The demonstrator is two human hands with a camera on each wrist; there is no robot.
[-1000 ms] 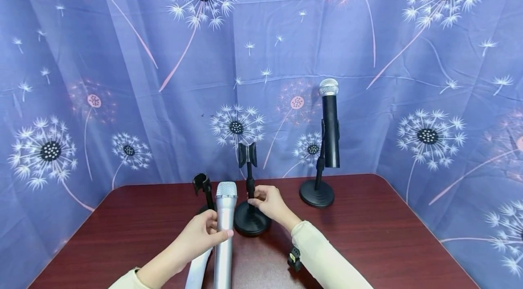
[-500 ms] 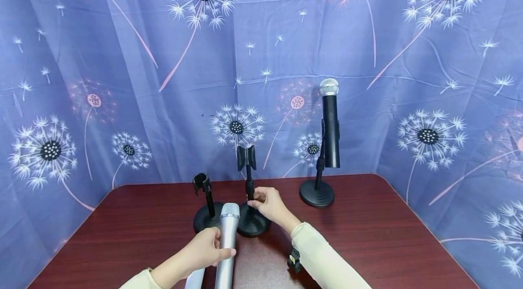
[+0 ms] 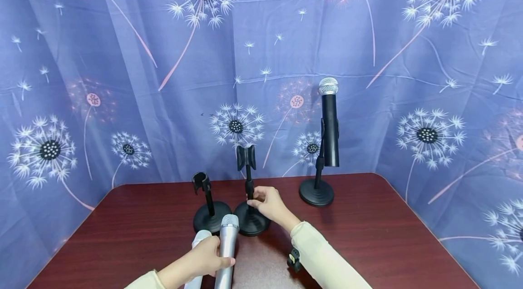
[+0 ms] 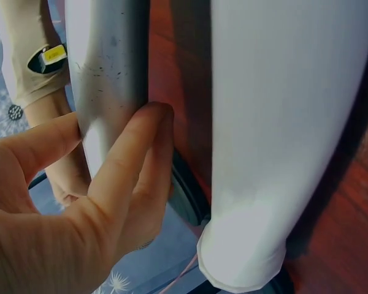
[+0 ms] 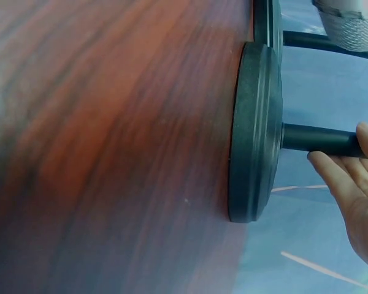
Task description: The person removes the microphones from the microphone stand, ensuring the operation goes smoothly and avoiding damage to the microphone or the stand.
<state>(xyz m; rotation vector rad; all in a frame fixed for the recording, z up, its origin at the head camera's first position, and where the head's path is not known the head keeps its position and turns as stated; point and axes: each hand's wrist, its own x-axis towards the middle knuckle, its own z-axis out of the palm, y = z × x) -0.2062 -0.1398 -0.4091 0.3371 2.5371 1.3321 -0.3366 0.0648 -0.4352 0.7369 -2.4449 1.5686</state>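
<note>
Silver mic in left grip, short of the middle stand's clip; right grip on the stem

Left grip (image 3: 204,257): thumb on one side, fingers on the other, grasping the silver mic (image 3: 228,243) partway along its body. Right grip (image 3: 268,206): pinching the middle stand (image 3: 249,186) by its stem (image 5: 322,139), between clip and base. Neither one is free.

Key relation: silver mic's long axis runs away from the person, mesh head at the far end, near the middle stand's base (image 3: 250,226). The clip (image 3: 246,158) sits higher, farther off and slightly right of that head. Mic and clip are well apart. Stem is about upright, so I'd judge the mic's axis and height as the mismatch, more than any sideways offset. Left is the nearer one to the mic (obviously, it's holding it); right is nearer to the clip, but below it.

White mic (image 4: 282,122) is just left of the silver one, roughly alongside, partly hidden by the left grip in the head view. Can't tell what supports it.

Others on the tabletop (image 3: 367,225): left stand (image 3: 210,207), holder with no mic in it, base right beside the middle one; right stand (image 3: 316,194), carrying the black mic (image 3: 330,130) head up, well off to the right.
</note>
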